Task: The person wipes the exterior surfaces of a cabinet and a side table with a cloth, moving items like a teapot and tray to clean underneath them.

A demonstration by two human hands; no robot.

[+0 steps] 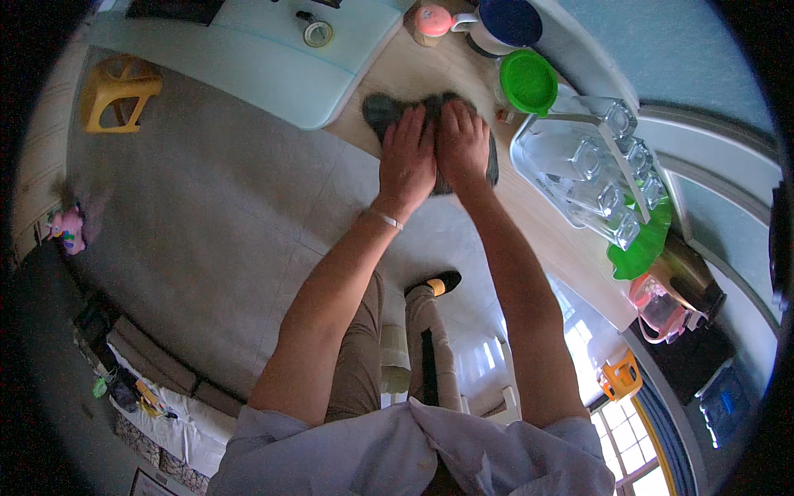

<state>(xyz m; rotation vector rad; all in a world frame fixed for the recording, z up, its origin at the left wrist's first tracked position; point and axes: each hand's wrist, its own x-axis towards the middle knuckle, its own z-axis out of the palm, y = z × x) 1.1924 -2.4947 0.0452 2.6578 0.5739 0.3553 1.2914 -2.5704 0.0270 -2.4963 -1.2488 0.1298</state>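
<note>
A dark grey cloth [379,110] lies bunched on a light wooden counter [527,192], part of it hanging over the near edge. My left hand [409,155] rests on the left part of the cloth, its fingers pointing away from me. Close beside it, my right hand [464,139] presses on the right part, fingers slightly bent. Both palms face down, and what lies beneath them is hidden. A light bracelet is on my left wrist. From this view I cannot tell whether either hand grips the cloth.
Right of the cloth stand a green-lidded container [528,82], a white tray of clear glasses [546,146] and a pink-handled jug [660,310]. Behind are a dark-lidded pot [510,23] and a pink-topped jar [433,22]. A roll of tape [318,34] lies on the glass-topped table [267,74].
</note>
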